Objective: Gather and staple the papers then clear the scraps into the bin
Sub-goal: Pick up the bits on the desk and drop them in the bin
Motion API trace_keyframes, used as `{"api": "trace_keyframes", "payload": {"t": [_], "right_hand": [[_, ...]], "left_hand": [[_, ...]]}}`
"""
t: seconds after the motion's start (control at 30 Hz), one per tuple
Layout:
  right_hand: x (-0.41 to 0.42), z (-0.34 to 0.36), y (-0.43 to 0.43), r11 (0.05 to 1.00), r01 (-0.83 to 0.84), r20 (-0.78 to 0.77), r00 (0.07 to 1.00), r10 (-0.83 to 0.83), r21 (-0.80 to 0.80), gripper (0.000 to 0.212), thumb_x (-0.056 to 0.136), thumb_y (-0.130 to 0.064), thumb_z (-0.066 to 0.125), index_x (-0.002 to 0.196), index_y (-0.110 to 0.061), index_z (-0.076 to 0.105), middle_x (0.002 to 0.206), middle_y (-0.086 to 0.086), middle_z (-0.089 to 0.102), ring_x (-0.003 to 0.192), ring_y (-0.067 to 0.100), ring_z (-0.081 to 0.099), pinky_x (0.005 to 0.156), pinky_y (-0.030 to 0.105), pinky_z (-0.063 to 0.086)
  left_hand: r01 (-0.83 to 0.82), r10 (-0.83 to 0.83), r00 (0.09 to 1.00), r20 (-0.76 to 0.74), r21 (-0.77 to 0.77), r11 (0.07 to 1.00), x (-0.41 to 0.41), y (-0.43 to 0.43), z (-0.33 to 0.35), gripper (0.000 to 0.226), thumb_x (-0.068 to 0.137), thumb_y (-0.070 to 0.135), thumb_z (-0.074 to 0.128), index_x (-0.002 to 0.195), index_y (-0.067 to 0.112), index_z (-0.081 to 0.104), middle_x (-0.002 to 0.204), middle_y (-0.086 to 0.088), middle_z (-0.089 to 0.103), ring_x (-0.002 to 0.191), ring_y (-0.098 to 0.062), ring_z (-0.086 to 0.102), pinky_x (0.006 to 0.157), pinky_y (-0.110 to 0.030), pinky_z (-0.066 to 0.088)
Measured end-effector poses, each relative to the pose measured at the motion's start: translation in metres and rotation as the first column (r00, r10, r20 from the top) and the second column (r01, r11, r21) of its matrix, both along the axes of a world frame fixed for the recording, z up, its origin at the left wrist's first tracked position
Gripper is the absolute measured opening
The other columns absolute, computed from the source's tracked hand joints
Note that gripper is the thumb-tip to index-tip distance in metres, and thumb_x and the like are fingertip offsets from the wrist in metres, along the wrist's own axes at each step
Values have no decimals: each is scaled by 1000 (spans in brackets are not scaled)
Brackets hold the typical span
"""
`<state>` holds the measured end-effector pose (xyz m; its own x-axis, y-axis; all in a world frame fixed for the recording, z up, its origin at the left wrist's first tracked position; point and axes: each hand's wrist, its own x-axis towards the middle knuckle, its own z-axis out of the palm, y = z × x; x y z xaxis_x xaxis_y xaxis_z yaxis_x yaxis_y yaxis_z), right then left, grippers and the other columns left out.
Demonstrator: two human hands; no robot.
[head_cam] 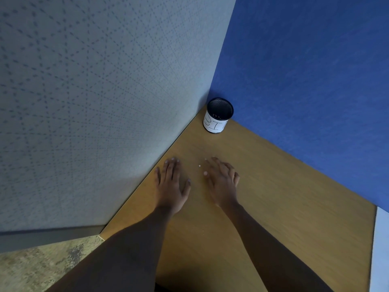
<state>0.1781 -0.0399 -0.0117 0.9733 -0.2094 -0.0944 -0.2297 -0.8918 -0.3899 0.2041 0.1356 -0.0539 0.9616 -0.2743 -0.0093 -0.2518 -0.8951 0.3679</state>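
A black mesh bin (219, 115) with a white paper label stands in the far corner of the wooden desk (284, 197). My left hand (171, 182) lies flat on the desk with its fingers spread. My right hand (221, 178) hovers or rests beside it with fingers straight, holding nothing. A tiny white paper scrap (199, 165) lies on the desk between the two hands. A few more white specks sit at my right hand's fingertips (205, 173). No papers and no stapler are in view.
A grey patterned partition (94, 102) borders the desk on the left and a blue partition (305, 70) on the right. The desk's near-left corner (103, 236) ends above speckled floor (42, 268). Another small speck (203, 230) lies between my forearms.
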Motion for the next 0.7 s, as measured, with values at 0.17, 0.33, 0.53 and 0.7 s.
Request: {"api": "trace_keyframes", "payload": {"t": [0.17, 0.33, 0.53, 0.7], "right_hand": [[-2, -3, 6, 985, -113, -81, 991, 103, -127, 58, 93, -58, 16, 142, -41, 41, 154, -9, 33, 137, 29, 27, 105, 50, 24], [0, -3, 17, 952, -158, -153, 981, 121, -261, 55, 95, -55, 24, 140, -34, 48, 147, -5, 44, 130, 31, 34, 100, 54, 33], [-1, -3, 20, 912, -182, -188, 975, 119, -367, 54, 96, -53, 26, 141, -30, 47, 140, -4, 53, 127, 30, 42, 97, 55, 39], [2, -5, 18, 887, -211, -202, 970, 137, -410, 55, 94, -52, 25, 137, -30, 53, 135, -3, 57, 127, 30, 42, 99, 53, 31]], "left_hand": [[2, -2, 1000, 2, -1, 1000, 0, 0, 0, 73, 95, 55, 28, 153, 14, 17, 161, -4, 17, 150, -18, 3, 121, -47, 3], [3, -3, 1000, -1, 5, 1000, 1, 1, 0, 73, 95, 55, 28, 154, 15, 15, 161, -4, 16, 150, -18, 2, 121, -47, 3], [1, -1, 1000, -6, 6, 1000, 2, 1, -1, 72, 95, 54, 29, 153, 14, 17, 161, -4, 17, 150, -20, 5, 120, -49, 6], [3, -3, 1000, 9, 0, 1000, 1, 2, -2, 71, 94, 54, 30, 153, 14, 20, 160, -4, 19, 150, -20, 6, 120, -48, 5]]}}
